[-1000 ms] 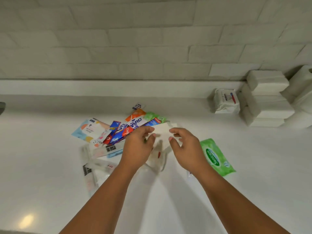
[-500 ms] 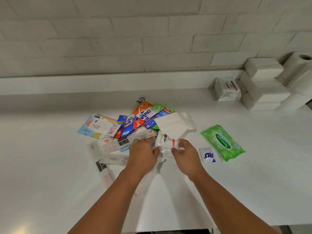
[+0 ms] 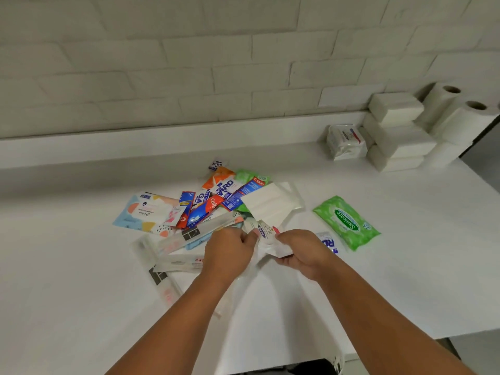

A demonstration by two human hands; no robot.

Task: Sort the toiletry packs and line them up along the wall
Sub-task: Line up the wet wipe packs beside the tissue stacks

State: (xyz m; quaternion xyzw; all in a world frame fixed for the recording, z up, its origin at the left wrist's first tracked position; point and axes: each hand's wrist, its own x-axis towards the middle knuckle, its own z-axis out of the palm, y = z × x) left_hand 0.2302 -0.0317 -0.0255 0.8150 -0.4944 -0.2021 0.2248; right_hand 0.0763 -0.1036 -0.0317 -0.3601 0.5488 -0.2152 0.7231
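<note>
Where the hands meet: at the near side of the pile (image 3: 216,204), both on one small white pack (image 3: 266,235).
Left hand (image 3: 230,253): fingers curled, pinching the left end of this pack.
Right hand (image 3: 300,253): thumb and fingers curled round its right end.
Long axis: about left to right between the two hands, a little tilted.
Way to the wall (image 3: 189,77): straight ahead, beyond the pile, at the far side of the surface (image 3: 81,293).
Nearer hand: both equally near; I judge the right one has the freer path, between the flat tissue pack (image 3: 273,201) and the green wipes pack (image 3: 346,223).
Open room: bare surface shows before the ledge (image 3: 135,147) at left and centre.
Taken room: the stacked white packs (image 3: 397,131) and paper rolls (image 3: 454,115) fill the right end.
Edge: the near edge lies under the right forearm.
</note>
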